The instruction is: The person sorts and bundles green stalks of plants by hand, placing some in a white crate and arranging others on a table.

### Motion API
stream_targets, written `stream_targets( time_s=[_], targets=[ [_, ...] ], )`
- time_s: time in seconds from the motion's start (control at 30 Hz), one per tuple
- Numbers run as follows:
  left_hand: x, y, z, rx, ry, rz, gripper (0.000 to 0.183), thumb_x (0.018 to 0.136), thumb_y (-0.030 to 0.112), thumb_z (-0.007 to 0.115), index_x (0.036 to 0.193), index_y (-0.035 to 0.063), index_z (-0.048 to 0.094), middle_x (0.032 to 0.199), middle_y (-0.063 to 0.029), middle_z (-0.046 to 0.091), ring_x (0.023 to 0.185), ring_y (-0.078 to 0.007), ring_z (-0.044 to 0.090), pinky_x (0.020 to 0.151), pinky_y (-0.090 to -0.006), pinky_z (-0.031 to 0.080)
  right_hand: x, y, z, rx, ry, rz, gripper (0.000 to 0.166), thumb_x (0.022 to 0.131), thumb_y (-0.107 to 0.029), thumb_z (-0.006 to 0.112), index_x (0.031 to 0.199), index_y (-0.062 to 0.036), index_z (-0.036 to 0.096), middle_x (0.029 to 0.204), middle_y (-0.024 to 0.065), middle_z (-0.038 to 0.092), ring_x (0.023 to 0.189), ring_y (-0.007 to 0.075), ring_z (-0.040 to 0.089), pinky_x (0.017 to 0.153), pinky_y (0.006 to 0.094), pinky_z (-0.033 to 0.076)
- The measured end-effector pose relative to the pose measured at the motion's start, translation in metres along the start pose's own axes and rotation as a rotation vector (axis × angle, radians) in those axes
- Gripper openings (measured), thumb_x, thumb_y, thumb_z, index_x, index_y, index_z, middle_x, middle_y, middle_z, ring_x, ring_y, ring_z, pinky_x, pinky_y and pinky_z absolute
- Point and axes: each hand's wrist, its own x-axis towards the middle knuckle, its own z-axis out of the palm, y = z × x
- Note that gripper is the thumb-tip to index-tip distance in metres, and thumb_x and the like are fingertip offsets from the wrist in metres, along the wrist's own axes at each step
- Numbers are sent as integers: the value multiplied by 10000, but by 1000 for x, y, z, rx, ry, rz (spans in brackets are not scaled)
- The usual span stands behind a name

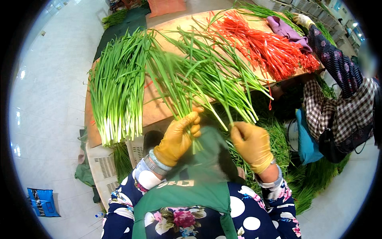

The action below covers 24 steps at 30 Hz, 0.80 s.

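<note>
Both my hands wear yellow rubber gloves. My left hand (179, 137) is closed around a small bunch of garlic chives (179, 101), its pale stem ends poking out below the fist and its leaves reaching up over the table. To the right, my right hand (252, 143) pinches the lower end of a single chive stalk (228, 112). Loose chives (213, 71) lie spread just beyond it, with their cut ends over the table's near edge. A thick, evenly laid pile of chives (118, 89) rests at the table's left end.
The wooden table (158, 112) also bears a heap of red plastic ties (256, 41) and a purple cloth (288, 31). At right sits a co-worker, whose gloved hand (303, 21) touches more greens. A plastic crate (103, 167) stands below left; chives (274, 143) are heaped under the table.
</note>
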Motion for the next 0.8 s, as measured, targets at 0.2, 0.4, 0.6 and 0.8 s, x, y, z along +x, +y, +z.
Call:
stream_targets(
  time_s=[0.2, 0.4, 0.6, 0.8],
  targets=[
    [3, -10, -10, 23, 20, 22, 242, 946, 159, 580, 1129, 3, 551, 839, -38, 526, 650, -122, 453, 603, -259, 385, 13, 1, 32, 312, 7, 11, 125, 866, -153, 620, 882, -30, 624, 749, 215, 623, 663, 395, 617, 591, 414, 490],
    [3, -10, -7, 63, 63, 66, 185, 944, 156, 590, 1073, 26, 566, 870, -53, 564, 672, -135, 493, 618, -272, 410, 4, -5, 34, 693, -265, 447, 190, 912, -180, 553, 910, 1, 611, 764, 142, 672, 590, 231, 657, 522, 328, 498],
    [6, -15, -14, 49, 76, 75, 206, 941, 155, 595, 1096, 23, 565, 891, -70, 589, 704, -149, 533, 649, -284, 448, 8, 9, 26, 1197, -664, 706, 308, 960, -307, 484, 1049, -33, 591, 839, 88, 660, 606, 154, 627, 523, 239, 477],
    [8, -9, -14, 17, -22, 15, 295, 924, 167, 625, 1183, 36, 577, 979, -65, 639, 842, -162, 607, 723, -289, 489, 9, 4, 23, 914, -596, 464, 395, 988, -390, 482, 923, -31, 634, 658, 6, 515, 537, 95, 490, 501, 238, 407]
  ],
)
